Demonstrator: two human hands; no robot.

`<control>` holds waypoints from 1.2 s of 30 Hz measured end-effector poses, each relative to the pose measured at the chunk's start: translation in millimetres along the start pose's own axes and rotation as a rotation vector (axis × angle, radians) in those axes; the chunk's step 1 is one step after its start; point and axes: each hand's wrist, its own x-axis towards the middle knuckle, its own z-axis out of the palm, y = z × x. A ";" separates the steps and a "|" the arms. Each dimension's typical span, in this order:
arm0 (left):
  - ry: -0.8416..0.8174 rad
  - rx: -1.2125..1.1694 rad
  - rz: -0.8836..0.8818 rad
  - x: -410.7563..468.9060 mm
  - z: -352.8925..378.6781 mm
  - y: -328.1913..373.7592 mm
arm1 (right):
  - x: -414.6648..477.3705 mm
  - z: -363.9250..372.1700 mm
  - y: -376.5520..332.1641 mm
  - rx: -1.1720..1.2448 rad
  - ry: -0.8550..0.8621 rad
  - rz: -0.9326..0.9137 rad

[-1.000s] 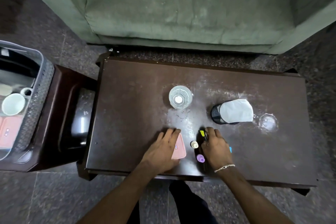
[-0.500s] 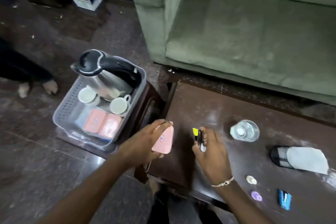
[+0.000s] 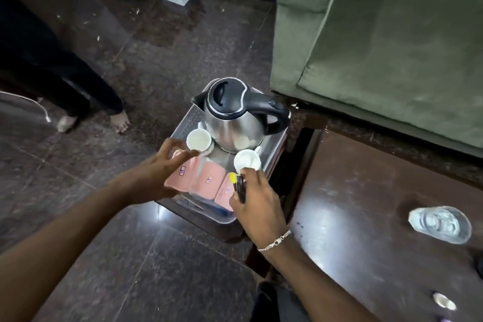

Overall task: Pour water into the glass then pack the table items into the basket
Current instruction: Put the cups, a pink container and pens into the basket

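1. Now both hands over the basket, which sits on a low stand left of the table.
2. My left hand: fingers spread, loosely curled, holding nothing, hovering above the pink packs lying in a row in basket's near half.
3. My right hand: fingers closed around a yellow-tipped marker plus a dark pen-like item, can't tell exactly what; bracelet on wrist.
4. Kettle upright at basket's far end; two white cups just in front of it.
5. Glass w/ water on table, well apart from basket.
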 end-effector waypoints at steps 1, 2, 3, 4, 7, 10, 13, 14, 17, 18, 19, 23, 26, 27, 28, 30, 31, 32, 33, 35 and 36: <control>-0.023 0.006 -0.010 2.3 0.7 -6.6 | 4.3 9.1 -3.8 -0.029 -0.020 -0.001; -0.048 0.013 -0.020 6.0 1.2 -11.1 | 7.2 16.3 -6.0 -0.056 -0.036 0.002; -0.079 0.017 -0.032 9.7 1.9 -15.5 | 9.6 23.8 -7.7 -0.081 -0.050 0.007; -0.114 0.021 -0.044 14.0 2.1 -19.3 | 11.4 30.1 -9.1 -0.103 -0.065 0.013; -0.207 -0.001 -0.069 27.9 2.2 -26.6 | 15.0 42.3 -12.4 -0.155 -0.090 0.021; -0.237 -0.049 -0.053 37.6 3.0 -32.4 | 19.1 48.5 -15.1 -0.189 -0.078 0.024; -0.243 -0.076 -0.031 40.0 8.2 -40.5 | 22.3 50.1 -15.4 -0.198 -0.083 0.036; -0.239 -0.089 -0.023 40.3 10.3 -43.8 | 23.0 50.3 -16.1 -0.201 -0.091 0.039; -0.216 -0.096 0.008 40.8 15.8 -50.7 | 24.9 50.6 -17.5 -0.208 -0.104 0.042; -0.205 -0.094 0.015 41.0 17.4 -51.6 | 25.4 50.5 -17.6 -0.210 -0.107 0.045; -0.192 -0.092 0.019 40.9 19.0 -52.0 | 25.7 50.2 -17.4 -0.212 -0.111 0.046; -0.180 -0.069 0.004 39.0 23.4 -50.2 | 25.0 49.3 -14.5 -0.232 -0.139 0.048; -0.206 -0.028 0.011 39.4 21.8 -50.0 | 25.6 49.0 -11.1 -0.238 -0.160 0.046; -0.218 -0.008 0.018 39.4 20.4 -50.2 | 26.2 49.1 -10.5 -0.234 -0.164 0.046; -0.229 0.012 0.025 39.6 18.5 -49.1 | 26.6 48.6 -9.5 -0.231 -0.165 0.044; -0.238 0.044 0.031 39.1 13.8 -45.0 | 26.9 46.9 -7.8 -0.232 -0.162 0.032; -0.238 0.054 0.028 38.0 11.2 -42.6 | 26.8 45.2 -6.7 -0.228 -0.153 0.023; -0.230 0.063 0.024 36.5 8.7 -40.4 | 26.9 43.4 -5.8 -0.216 -0.141 0.014; -0.210 0.074 0.023 34.4 6.1 -37.7 | 26.5 40.8 -4.6 -0.200 -0.127 0.005; -0.148 0.100 0.026 28.8 1.4 -29.7 | 24.3 33.5 -0.9 -0.180 -0.102 -0.014; -0.110 0.113 0.028 26.2 -0.8 -23.7 | 22.0 29.1 2.0 -0.180 -0.086 -0.024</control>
